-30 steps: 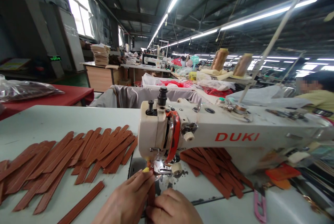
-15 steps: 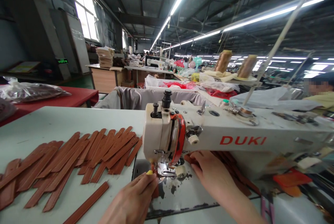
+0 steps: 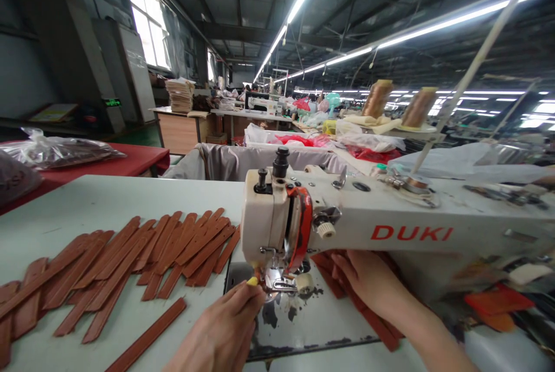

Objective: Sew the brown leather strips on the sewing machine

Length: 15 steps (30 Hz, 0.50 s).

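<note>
My left hand (image 3: 223, 323) is closed in a pinch at the presser foot (image 3: 277, 280) of a sewing machine (image 3: 347, 207). A sliver of a brown leather strip (image 3: 258, 273) shows just beyond its fingertips; the hand covers the rest. Something small and yellow (image 3: 252, 282) sits at those fingertips. Under the machine's arm, my right hand (image 3: 364, 279) has its fingers curled on brown leather strips (image 3: 375, 323), the tips partly hidden. To the left, a spread heap of brown strips (image 3: 125, 256) lies on the pale table, with one single strip (image 3: 147, 334) nearer me.
A red-topped table (image 3: 147, 158) with a plastic bag (image 3: 69, 149) stands at the left. Behind the machine is a cloth-lined bin (image 3: 225, 161). Thread cones (image 3: 377, 99) and a slanting pole (image 3: 481, 59) rise at the right. An orange-red piece (image 3: 498, 299) sits beneath the machine's right end.
My right hand has moved right under the machine arm, and the strips there have shifted toward me. My left hand stays at the presser foot. The view has turned slightly left.
</note>
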Motion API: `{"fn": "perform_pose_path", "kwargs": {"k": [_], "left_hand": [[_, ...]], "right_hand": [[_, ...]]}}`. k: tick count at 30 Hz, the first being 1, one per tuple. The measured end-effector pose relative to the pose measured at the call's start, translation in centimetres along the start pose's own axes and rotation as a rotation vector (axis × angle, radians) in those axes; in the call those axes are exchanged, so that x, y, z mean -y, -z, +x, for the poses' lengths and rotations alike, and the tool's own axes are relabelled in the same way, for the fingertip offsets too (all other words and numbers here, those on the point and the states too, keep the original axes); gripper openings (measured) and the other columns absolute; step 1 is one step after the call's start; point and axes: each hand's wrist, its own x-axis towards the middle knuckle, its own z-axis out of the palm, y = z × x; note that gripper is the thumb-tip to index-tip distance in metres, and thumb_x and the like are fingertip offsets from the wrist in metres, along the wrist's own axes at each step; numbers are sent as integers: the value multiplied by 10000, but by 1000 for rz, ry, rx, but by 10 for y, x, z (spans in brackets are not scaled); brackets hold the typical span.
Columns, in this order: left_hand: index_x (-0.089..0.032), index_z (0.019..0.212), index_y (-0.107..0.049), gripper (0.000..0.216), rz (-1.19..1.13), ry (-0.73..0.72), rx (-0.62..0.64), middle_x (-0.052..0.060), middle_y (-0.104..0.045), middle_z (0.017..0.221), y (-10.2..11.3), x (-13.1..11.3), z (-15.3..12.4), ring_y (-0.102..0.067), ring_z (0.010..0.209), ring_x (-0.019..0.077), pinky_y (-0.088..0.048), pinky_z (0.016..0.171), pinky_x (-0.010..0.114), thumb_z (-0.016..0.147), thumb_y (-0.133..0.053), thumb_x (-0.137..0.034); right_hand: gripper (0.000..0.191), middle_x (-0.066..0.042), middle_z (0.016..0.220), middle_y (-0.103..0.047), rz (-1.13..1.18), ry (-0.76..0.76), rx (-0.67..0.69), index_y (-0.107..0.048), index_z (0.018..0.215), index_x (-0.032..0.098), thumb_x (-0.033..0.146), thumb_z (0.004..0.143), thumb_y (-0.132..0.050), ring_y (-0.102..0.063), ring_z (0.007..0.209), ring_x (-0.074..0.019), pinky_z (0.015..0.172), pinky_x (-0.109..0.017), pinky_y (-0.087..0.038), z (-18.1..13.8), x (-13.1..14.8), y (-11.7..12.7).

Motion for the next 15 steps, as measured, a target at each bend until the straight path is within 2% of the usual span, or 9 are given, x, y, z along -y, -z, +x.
{"fn": "perform_pose_path", "kwargs": {"k": [2,6,7,9,11,12,13,15], "left_hand": [[-183,1135,-573,364,-32,37,-6,60,-710,1038,0,0,-2,-696,925,149,-532,894,147,834,-403,-69],[-206,1148,-603,353,-31,122,-22,65,-693,1117,-5,14,-10,-688,999,172,-539,933,223,867,-421,-94],[-195,1139,-615,360,-27,146,-26,78,-695,1112,-6,21,-10,-688,1002,185,-553,921,251,869,-404,-87],[-164,1098,-645,395,-36,167,0,108,-705,1080,-10,37,-4,-689,994,215,-579,881,312,854,-351,-59],[-160,1023,-679,430,-69,152,79,110,-717,1034,-14,51,9,-695,934,226,-592,837,354,820,-321,-37],[-168,986,-692,435,-89,133,116,99,-724,1000,-15,56,15,-699,874,213,-598,796,337,806,-318,-36],[-177,960,-703,433,-107,116,142,82,-729,966,-16,60,22,-696,817,195,-600,754,302,805,-320,-45],[-196,964,-716,433,-124,92,174,44,-733,934,-15,66,32,-689,781,166,-586,720,243,834,-322,-72]], "right_hand": [[396,-21,591,-656,65,18,-15,-521,636,248,264,973,-313,-657,619,-224,716,-353,-449,1,-7,-1],[355,-60,763,-698,166,29,-115,-539,683,246,355,948,-328,-674,852,-256,844,-373,-465,2,-21,-7],[337,-64,776,-697,187,18,-137,-543,699,242,375,938,-346,-671,847,-257,835,-376,-474,1,-24,-8],[323,-59,791,-695,239,-21,-155,-565,793,224,415,935,-348,-655,656,-222,667,-352,-512,-6,-27,-6],[338,-57,847,-700,385,-64,-107,-580,945,201,457,933,-360,-574,464,-166,470,-305,-470,-18,-23,1],[355,-54,847,-698,471,-76,-64,-586,987,194,475,933,-375,-544,422,-147,424,-286,-446,-26,-18,6],[366,-51,841,-694,542,-72,-17,-606,986,193,487,935,-394,-545,427,-138,422,-271,-445,-35,-11,10],[364,-49,814,-681,590,-1,63,-668,909,201,480,947,-438,-611,547,-149,518,-256,-490,-55,9,13]]}}
